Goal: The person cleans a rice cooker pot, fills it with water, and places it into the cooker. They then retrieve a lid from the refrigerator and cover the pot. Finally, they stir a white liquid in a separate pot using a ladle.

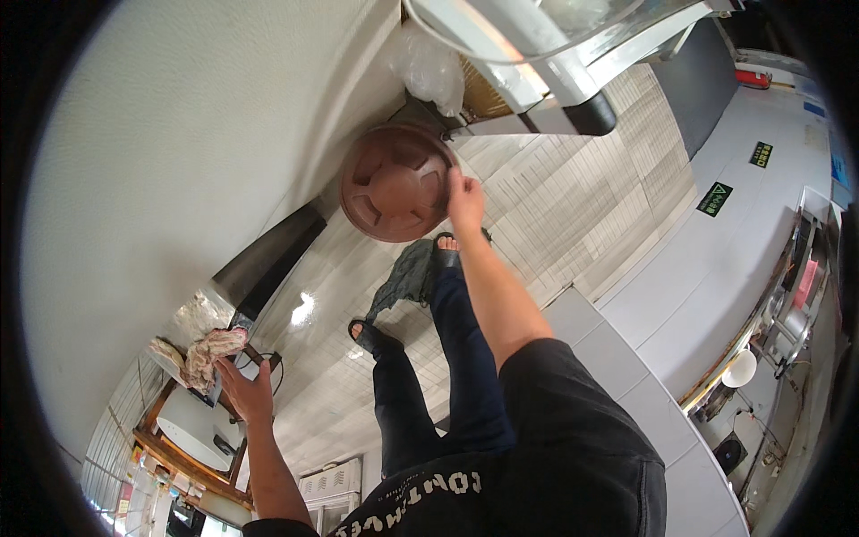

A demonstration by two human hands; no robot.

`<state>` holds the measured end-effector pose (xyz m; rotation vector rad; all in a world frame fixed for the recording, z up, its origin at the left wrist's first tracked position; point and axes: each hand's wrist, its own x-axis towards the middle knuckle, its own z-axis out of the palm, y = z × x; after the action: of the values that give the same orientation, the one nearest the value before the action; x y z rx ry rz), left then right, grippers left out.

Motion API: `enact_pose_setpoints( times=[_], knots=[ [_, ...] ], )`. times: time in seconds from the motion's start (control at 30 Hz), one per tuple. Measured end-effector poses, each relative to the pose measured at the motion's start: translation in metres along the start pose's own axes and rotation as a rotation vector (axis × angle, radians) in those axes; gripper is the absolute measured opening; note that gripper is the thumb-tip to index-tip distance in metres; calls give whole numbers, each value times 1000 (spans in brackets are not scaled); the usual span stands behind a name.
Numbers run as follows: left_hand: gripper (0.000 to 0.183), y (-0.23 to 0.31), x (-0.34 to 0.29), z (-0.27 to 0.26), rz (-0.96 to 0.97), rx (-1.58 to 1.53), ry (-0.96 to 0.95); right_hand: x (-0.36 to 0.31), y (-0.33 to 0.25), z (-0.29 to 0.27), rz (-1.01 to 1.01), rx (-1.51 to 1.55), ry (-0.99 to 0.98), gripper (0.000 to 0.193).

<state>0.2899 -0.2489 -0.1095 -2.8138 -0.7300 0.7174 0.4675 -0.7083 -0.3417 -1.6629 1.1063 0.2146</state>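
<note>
My right hand (464, 208) is closed on the right rim of a round reddish-brown plastic piece (394, 183), which has a raised centre and several recessed slots. It stands close to the wall, and I cannot tell if it is a lid or the top of a stool or bin. To the lower left, my left hand (248, 391) is open, thumb apart from the fingers. Its fingertips are beside a crumpled pale cloth with pinkish edges (215, 347); whether they touch is unclear. A dark green crumpled bag or cloth (404, 279) lies on the floor by my feet.
A white-framed table (573, 76) with a dark foot juts in at the top, beside a clear plastic bag (428, 67). Along the left wall runs a dark ledge (273, 259). A low tiled partition (626, 376) rises at the right, with a counter of kitchenware (787, 322) beyond.
</note>
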Motion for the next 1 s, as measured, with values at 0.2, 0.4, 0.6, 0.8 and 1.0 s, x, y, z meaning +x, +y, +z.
enact_pose_setpoints(
  times=[0.2,0.4,0.6,0.8,1.0],
  knots=[
    [103,-2,2,-5,-20,-33,-83,-63,-55,15,-515,-520,36,33],
    [105,-2,3,-10,-28,-52,-128,-83,-93,22,-453,-466,-434,42],
    [108,-3,0,-12,-39,-98,-149,-127,-84,-51,-324,-483,-383,39],
    [110,-4,7,-37,-44,-152,-303,-202,-140,-180,-175,-355,-283,44],
    [51,40,-42,-186,428,-383,-101,-297,-228,-314,-42,-91,-165,23]
  ],
)
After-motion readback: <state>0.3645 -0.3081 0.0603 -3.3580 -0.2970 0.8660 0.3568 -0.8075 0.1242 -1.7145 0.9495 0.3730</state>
